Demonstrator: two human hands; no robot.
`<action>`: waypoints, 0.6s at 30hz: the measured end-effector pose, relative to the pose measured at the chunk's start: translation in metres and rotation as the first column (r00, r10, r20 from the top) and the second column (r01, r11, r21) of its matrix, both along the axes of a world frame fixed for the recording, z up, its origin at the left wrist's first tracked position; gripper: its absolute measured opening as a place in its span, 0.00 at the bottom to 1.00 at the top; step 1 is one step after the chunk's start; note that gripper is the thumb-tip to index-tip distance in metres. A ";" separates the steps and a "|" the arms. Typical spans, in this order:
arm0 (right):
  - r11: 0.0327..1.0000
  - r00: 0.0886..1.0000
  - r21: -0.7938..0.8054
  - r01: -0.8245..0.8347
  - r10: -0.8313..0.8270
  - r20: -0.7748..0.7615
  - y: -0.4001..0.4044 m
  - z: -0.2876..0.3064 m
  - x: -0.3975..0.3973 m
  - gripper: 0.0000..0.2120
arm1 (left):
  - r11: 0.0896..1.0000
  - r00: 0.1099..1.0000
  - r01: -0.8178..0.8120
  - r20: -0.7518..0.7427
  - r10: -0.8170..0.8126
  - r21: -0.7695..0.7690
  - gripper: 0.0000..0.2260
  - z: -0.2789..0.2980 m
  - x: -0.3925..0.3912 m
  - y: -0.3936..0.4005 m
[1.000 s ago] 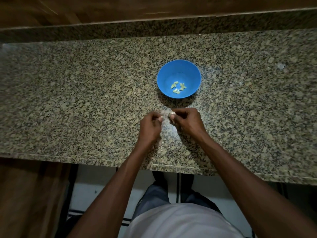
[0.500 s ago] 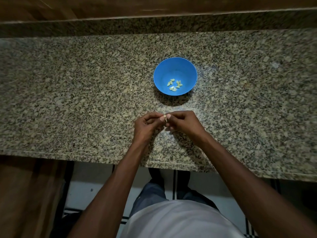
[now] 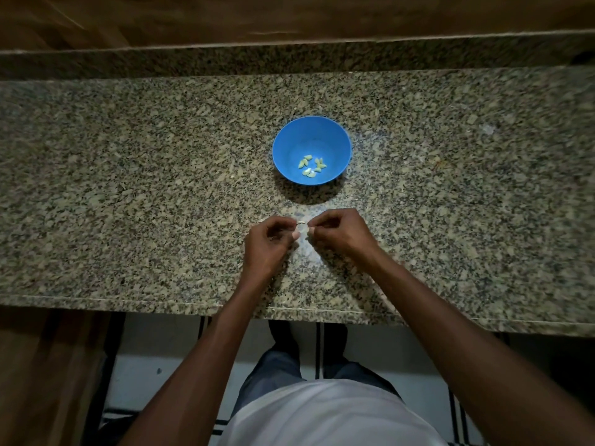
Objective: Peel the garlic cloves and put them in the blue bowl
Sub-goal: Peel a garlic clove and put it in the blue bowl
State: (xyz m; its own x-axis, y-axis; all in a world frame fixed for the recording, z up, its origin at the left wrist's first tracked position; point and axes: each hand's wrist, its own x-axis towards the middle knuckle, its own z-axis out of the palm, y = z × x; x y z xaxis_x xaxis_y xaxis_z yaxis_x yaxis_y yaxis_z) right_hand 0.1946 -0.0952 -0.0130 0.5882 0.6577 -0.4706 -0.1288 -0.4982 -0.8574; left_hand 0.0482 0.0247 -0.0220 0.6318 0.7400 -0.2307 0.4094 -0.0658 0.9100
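Granite counter [image 3: 128, 188], blue bowl [image 3: 283, 136] of peeled cloves [image 3: 311, 165]

Speckled granite countertop [image 3: 128, 188] running left to right, raised granite ledge [image 3: 193, 59] along its far side, blue bowl [image 3: 289, 136] standing near the middle, peeled garlic cloves [image 3: 311, 165] in the bowl's bottom, bowl's shadow on the near side

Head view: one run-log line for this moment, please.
stage: peeling | left hand: pinches garlic clove | right hand: pinches same clove | blue bowl: several peeled cloves inside | counter: granite
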 end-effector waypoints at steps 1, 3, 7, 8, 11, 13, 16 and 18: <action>0.998 0.981 -0.041 -0.057 0.064 0.181 0.002 -0.001 0.001 0.06 | 0.997 0.998 -0.048 -0.047 0.051 0.062 0.09 -0.002 -0.002 -0.001; 0.984 0.900 -0.121 -0.132 0.171 0.401 0.008 -0.004 0.002 0.09 | 0.974 0.984 -0.105 -0.121 0.131 0.199 0.12 -0.009 -0.008 0.002; 0.923 0.714 -0.324 -0.207 0.369 0.595 0.013 -0.014 -0.001 0.06 | 0.940 0.953 0.064 -0.299 0.042 0.336 0.27 -0.021 -0.012 0.011; 0.906 0.683 -0.364 -0.215 0.406 0.608 0.013 -0.013 -0.003 0.07 | 0.930 0.940 0.104 -0.340 0.024 0.353 0.30 -0.021 -0.011 0.014; 0.846 0.496 -0.453 -0.282 0.533 0.686 0.013 -0.003 -0.010 0.01 | 0.910 0.910 0.185 -0.413 -0.016 0.370 0.37 -0.015 -0.004 0.023; 0.816 0.416 -0.489 -0.309 0.579 0.701 0.016 0.003 -0.014 0.01 | 0.897 0.890 0.259 -0.449 -0.078 0.357 0.45 -0.014 -0.003 0.031; 0.785 0.367 -0.537 -0.307 0.619 0.695 0.023 0.008 -0.018 0.04 | 0.865 0.842 0.368 -0.517 -0.155 0.341 0.57 -0.018 -0.003 0.047; 0.775 0.367 -0.551 -0.309 0.631 0.683 0.027 0.012 -0.020 0.05 | 0.848 0.798 0.438 -0.564 -0.214 0.298 0.61 -0.018 0.001 0.056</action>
State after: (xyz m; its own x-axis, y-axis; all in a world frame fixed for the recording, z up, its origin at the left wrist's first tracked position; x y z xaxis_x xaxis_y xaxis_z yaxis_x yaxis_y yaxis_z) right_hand 0.1747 -0.0679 -0.0011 0.4257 0.8854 -0.1865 0.8588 -0.4603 -0.2251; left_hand 0.0491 0.0809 -0.0397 0.7328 0.6040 -0.3133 0.6746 -0.5849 0.4504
